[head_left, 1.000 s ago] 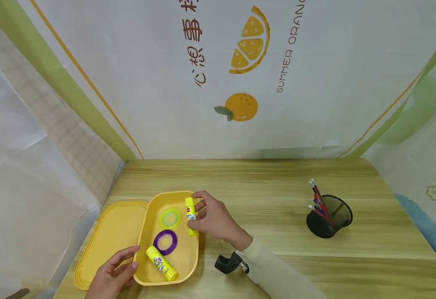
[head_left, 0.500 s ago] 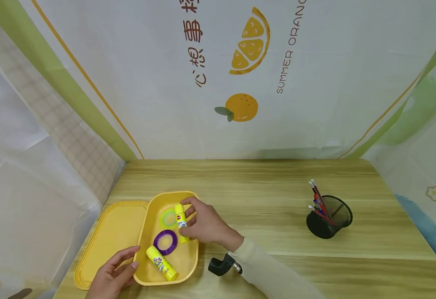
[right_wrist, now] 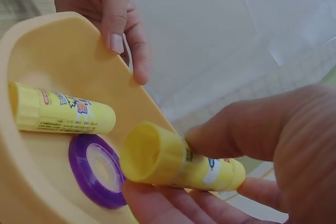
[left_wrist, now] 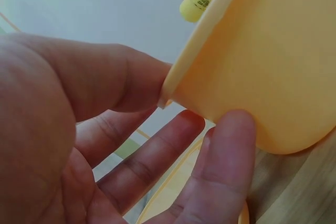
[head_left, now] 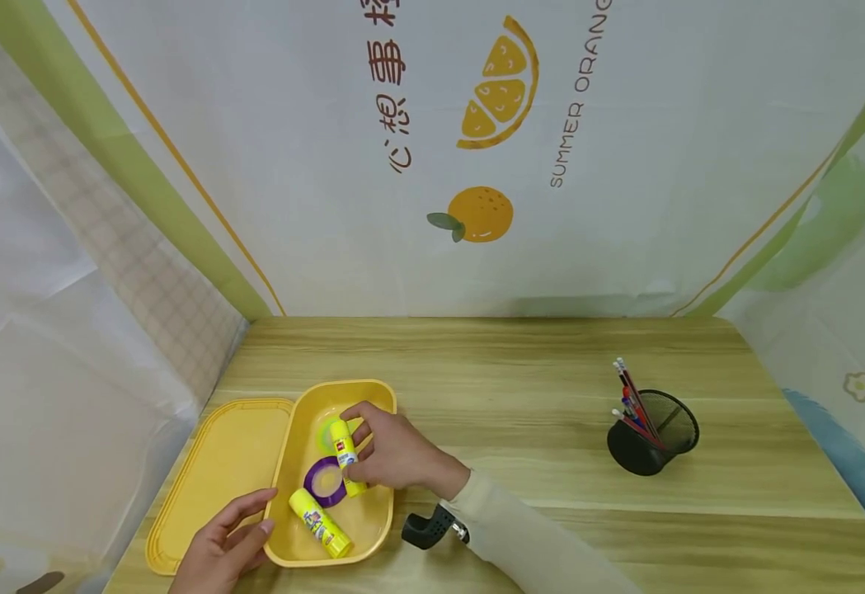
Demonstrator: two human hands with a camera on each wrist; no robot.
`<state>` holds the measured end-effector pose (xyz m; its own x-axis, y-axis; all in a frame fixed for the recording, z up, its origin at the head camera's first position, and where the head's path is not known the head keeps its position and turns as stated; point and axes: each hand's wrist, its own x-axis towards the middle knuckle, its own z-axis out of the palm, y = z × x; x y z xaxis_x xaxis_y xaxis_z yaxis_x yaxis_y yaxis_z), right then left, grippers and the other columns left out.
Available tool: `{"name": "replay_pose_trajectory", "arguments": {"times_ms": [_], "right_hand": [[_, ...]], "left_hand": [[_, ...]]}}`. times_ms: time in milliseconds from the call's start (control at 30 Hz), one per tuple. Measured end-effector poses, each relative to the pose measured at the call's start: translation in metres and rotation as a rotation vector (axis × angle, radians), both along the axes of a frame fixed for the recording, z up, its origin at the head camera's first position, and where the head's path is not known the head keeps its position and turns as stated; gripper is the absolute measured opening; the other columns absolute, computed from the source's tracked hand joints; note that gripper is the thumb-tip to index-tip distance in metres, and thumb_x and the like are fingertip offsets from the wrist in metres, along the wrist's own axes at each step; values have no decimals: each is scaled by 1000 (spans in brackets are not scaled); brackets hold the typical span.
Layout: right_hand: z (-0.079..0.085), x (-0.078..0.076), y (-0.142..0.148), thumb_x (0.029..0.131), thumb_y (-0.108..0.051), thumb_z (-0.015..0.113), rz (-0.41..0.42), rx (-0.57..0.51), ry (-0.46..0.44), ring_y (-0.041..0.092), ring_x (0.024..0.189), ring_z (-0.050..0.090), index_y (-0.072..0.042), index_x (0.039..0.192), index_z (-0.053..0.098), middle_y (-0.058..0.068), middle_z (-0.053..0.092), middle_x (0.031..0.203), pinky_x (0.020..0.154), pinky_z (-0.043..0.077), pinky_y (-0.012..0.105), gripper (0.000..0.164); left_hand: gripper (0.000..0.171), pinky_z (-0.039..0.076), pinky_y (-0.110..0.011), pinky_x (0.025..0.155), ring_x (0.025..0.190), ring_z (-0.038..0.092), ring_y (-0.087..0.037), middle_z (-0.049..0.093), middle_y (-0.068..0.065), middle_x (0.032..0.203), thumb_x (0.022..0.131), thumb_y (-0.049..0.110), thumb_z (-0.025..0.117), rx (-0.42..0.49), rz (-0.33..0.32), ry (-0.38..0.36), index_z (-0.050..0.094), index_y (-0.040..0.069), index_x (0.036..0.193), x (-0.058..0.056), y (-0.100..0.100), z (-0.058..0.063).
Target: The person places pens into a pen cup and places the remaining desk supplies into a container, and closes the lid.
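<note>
In the head view a yellow plastic box [head_left: 392, 528] stands at the table's left. Over its inside my right hand [head_left: 395, 452] pinches a yellow glue stick [head_left: 345, 450] between thumb and fingers; the right wrist view shows its capped end [right_wrist: 142, 153] towards the camera. A second yellow glue stick [head_left: 320, 523] lies at the box's near end. Beside it lies a purple ring-shaped tape roll [head_left: 312, 490], and farther back a green one [head_left: 324, 432], partly covered by the held stick. My left hand [head_left: 226, 540] touches the box's left rim from outside with its fingertips.
A yellow lid [head_left: 217, 487] lies flat left of the box. Right of centre, a black mesh pen holder [head_left: 636, 450] carries several pencils and pens. A printed white curtain [head_left: 595, 247] hangs behind the wooden table [head_left: 521, 371].
My right hand has carried the glue stick left and nearer to me, from the box's right rim to above the tape rolls. The left hand and the box have stayed put.
</note>
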<state>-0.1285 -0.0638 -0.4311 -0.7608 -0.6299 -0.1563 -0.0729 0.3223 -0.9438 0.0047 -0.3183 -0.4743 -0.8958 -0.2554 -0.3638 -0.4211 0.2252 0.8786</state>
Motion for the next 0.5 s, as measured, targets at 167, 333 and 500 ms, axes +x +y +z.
{"name": "replay_pose_trajectory", "arguments": {"times_ms": [167,333,500], "right_hand": [[-1,1,-7,84,0,84,57,43,8,6,80,68,-16,143,55,1,65,105,61,60,24,68],[0,2,-16,84,-4,86,105,127,52,6,73,68,-15,143,55,-1,70,99,61,58,23,68],[4,4,-22,83,-5,86,126,192,66,6,72,68,-17,141,56,-2,73,96,62,57,22,66]], "left_hand": [[54,64,-31,77,97,70,-5,58,-14,143,101,19,73,-11,-5,-6,56,4,149,0,1,1],[54,64,-31,77,97,70,-4,58,-15,144,101,19,73,-10,-6,5,56,3,149,1,1,0],[53,64,-33,78,97,71,-5,55,-18,147,101,18,72,-2,-10,13,56,3,150,1,1,0]]}}
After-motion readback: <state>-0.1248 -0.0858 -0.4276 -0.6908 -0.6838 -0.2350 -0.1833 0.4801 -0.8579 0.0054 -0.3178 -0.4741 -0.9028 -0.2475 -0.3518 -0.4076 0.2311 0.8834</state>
